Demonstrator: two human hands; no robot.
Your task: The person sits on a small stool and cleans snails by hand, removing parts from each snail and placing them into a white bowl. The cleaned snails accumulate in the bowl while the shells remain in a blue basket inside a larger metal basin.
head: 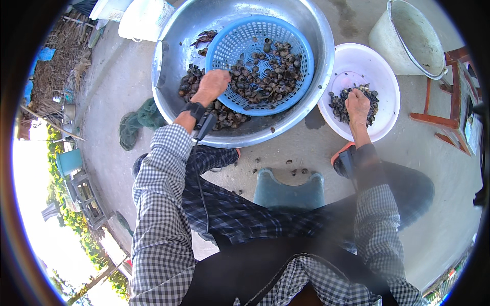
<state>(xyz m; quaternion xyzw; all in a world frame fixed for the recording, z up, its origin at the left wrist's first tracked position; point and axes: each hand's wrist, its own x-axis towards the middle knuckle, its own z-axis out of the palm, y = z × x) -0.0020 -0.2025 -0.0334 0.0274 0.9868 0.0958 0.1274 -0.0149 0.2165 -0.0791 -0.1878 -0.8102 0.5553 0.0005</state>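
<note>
A large metal basin (162, 97) stands before me, with a blue plastic colander (260, 111) sitting in it. Dark snails (277, 72) lie in the colander, and more snails (229, 116) are heaped on the basin's floor. My left hand (212, 86) is at the colander's left rim, fingers curled; whether anything is in them is hidden. To the right is a pale plastic basin (386, 111) with a pile of smaller dark snails (338, 105). My right hand (358, 105) is over that pile with bent fingers, their tips hidden from view.
Some reddish crayfish (206, 37) lie in the metal basin. White buckets (143, 19) stand at upper left, a worn pail (413, 42) and wooden stool (453, 103) at right. Green netting (139, 122) lies left. Stray snails (294, 172) dot the floor by a plastic stool (289, 191).
</note>
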